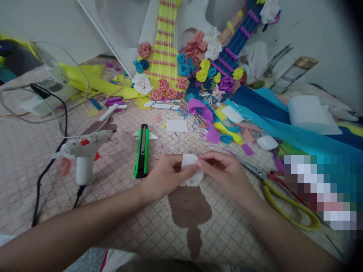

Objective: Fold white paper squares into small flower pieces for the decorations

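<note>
Between my two hands is a small piece of white paper (192, 179), held above a brown patch (189, 209) on the quilted table cover. My left hand (166, 174) pinches its left side, with the thumb lying across the front. At the upper right corner, my right hand (224, 168) grips the paper between thumb and fingers; some fingertips are hidden. Just left of my left hand lies a green box cutter (141, 151). Yellow-handled scissors (292, 219) rest beside my right forearm. Another white paper rectangle (176, 125) lies flat beyond my hands.
A white glue gun (85, 155) stands at left with its black cord (65, 113). At the back lean a yellow guitar-shaped craft (163, 56) and a blue one (235, 45), both with paper flowers. Paper scraps, blue crepe paper (306, 139) and a spray can (296, 73) crowd the right.
</note>
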Demonstrator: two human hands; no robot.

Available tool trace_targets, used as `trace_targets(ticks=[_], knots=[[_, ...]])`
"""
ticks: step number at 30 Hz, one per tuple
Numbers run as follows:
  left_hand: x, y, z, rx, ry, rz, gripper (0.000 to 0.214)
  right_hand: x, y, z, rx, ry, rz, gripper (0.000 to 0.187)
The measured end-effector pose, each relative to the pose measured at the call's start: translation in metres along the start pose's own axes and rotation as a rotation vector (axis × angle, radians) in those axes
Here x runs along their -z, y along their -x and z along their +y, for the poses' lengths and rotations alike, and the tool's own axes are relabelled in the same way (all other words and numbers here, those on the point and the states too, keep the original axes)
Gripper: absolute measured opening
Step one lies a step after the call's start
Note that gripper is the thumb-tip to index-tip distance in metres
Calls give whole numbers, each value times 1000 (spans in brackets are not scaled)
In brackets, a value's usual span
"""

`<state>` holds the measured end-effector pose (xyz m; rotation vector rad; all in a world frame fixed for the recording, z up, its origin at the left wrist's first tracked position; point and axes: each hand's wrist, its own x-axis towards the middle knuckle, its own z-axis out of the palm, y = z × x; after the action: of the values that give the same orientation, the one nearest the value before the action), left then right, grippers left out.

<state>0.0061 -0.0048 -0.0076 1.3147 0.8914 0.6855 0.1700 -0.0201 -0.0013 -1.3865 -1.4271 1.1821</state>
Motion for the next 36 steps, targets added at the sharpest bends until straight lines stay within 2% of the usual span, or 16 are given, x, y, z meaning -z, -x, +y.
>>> trace_targets(ticks=[5,9,16,24,36], knots=[[0,1,0,19,-2,-4,22,0,-3,1,-104,-193,9,14],[1,1,2,-1,5,4,21,-1,-3,-1,-156,-265,-2,15],[-1,1,4,3,104,4,18,-3,-1,-1,-150,-266,-1,17],[1,0,1,6,-52,4,22,-5,0,2,-141,-281,-16,13],[1,2,-1,-25,-114,9,22,-6,1,0,-127,-260,6,13]])
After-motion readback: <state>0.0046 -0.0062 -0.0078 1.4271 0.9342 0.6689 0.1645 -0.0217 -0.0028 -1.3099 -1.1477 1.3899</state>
